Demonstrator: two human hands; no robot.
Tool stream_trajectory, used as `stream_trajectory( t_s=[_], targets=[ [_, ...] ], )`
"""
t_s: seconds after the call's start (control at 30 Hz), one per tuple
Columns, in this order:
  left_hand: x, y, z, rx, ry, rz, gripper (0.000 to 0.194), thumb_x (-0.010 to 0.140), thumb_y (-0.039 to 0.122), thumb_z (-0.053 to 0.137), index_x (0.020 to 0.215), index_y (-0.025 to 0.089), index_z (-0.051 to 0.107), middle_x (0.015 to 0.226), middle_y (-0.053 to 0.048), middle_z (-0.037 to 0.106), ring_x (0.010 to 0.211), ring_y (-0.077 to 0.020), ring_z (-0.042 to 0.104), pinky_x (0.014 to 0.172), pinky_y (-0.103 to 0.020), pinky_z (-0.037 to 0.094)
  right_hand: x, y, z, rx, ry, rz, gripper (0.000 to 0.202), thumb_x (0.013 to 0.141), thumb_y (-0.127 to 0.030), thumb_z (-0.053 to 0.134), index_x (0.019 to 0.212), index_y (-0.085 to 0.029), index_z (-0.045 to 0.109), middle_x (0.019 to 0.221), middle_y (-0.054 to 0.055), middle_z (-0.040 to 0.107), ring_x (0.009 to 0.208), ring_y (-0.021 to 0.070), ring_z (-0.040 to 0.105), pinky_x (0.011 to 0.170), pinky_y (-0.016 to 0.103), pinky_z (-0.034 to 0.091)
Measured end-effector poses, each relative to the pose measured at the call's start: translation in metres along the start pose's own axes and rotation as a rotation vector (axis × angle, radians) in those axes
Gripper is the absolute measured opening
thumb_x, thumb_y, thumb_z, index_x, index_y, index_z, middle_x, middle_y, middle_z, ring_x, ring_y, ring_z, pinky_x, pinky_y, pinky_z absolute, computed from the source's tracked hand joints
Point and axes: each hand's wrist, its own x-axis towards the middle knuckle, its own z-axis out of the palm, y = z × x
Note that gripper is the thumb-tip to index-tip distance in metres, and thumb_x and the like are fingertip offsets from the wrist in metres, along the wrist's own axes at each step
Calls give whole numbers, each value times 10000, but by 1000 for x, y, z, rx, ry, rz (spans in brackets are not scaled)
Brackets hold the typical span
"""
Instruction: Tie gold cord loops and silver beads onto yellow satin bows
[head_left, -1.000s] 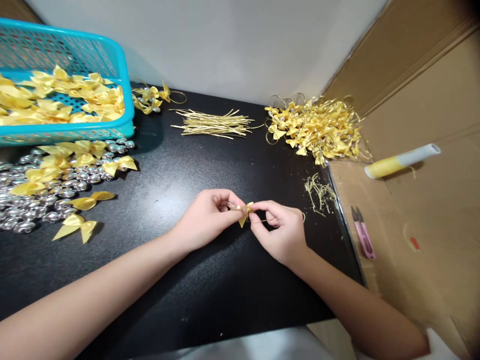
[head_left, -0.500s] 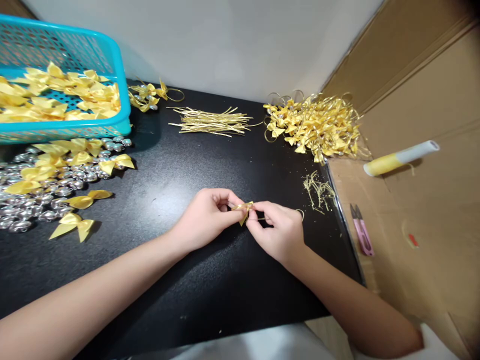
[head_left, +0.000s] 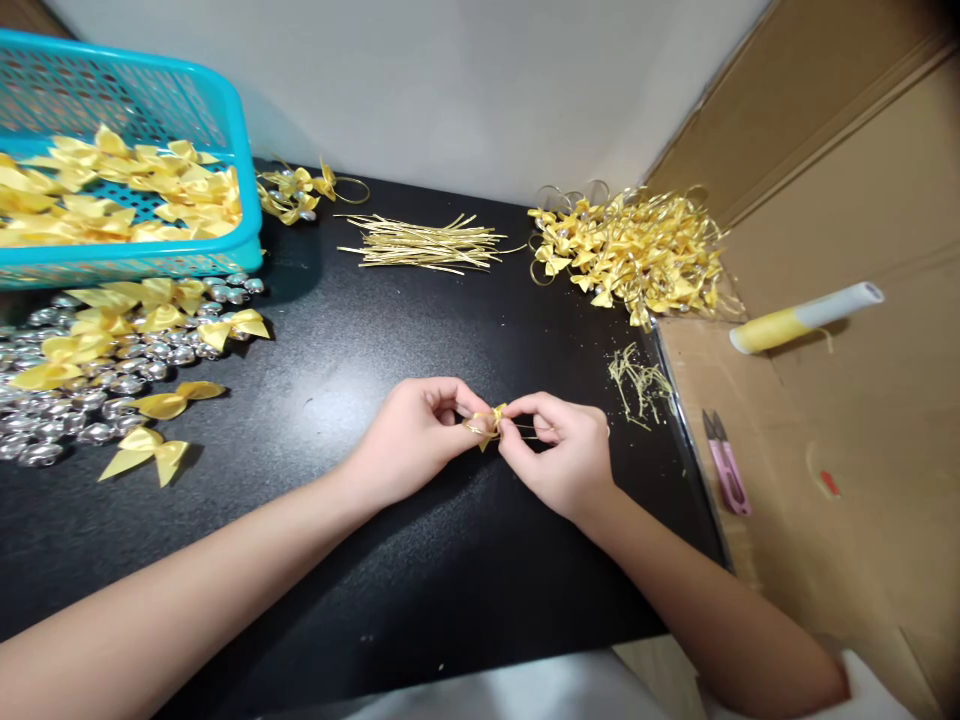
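Between my two hands is a small yellow ribbon bow [head_left: 498, 415], partly hidden by my fingers. My left hand [head_left: 421, 437] pinches the bow from the left with thumb and forefinger. From the other side my right hand [head_left: 561, 445] grips a thin gold cord [head_left: 527, 427] close to the bow, its fingertips pressed together. A small loop of the cord shows by my left thumb. To the far left, silver beads [head_left: 75, 425] and more yellow bows [head_left: 150, 452] lie on the black table [head_left: 360, 590].
A blue basket [head_left: 244, 160] of yellow bows stands at back left. Gold cords [head_left: 427, 243] lie at the back, beside a pile of corded bows [head_left: 637, 255]. Cord clippings [head_left: 637, 385] are near the right edge. Pink thread snips [head_left: 726, 465] and a tube [head_left: 806, 318] rest on cardboard.
My right hand has shifted slightly right, and its fingers have moved over the bow. The cord now forms a loop near my left thumb. My left hand is almost still.
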Motion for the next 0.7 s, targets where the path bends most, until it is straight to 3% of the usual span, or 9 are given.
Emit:
stream_trajectory(
  t_s=[0.27, 0.43, 0.57, 0.7],
  targets=[
    [-1, -3, 2, 27, 32, 34, 128, 697, 269, 720, 699, 150, 672, 582, 26, 603, 523, -83, 412, 494, -200, 311, -5, 1, -1, -160, -4, -140, 146, 738, -211, 604, 809, -161, 721, 569, -13, 646, 450, 73, 509, 485, 180, 426],
    [-2, -3, 3, 49, 41, 45, 172, 706, 319, 730, 703, 155, 675, 570, 28, 584, 521, -88, 393, 491, -207, 292, -4, 4, 1, -193, 52, -217, 140, 791, -185, 573, 761, -165, 708, 573, -10, 670, 427, 65, 503, 463, 185, 388],
    [-3, -2, 4, 66, 64, 46, 206, 701, 350, 734, 680, 156, 668, 530, 42, 532, 495, -83, 339, 470, -214, 246, -4, 6, 2, -135, 48, -198, 141, 801, -154, 574, 754, -168, 706, 607, -13, 695, 426, 56, 497, 453, 180, 378],
    [-3, -4, 5, 67, 64, 58, 205, 716, 353, 730, 692, 159, 669, 579, 24, 595, 507, -89, 392, 485, -216, 283, -4, 5, 2, -154, 51, -220, 128, 779, -147, 584, 714, -177, 690, 593, -24, 686, 422, 56, 488, 452, 189, 365]
  ],
)
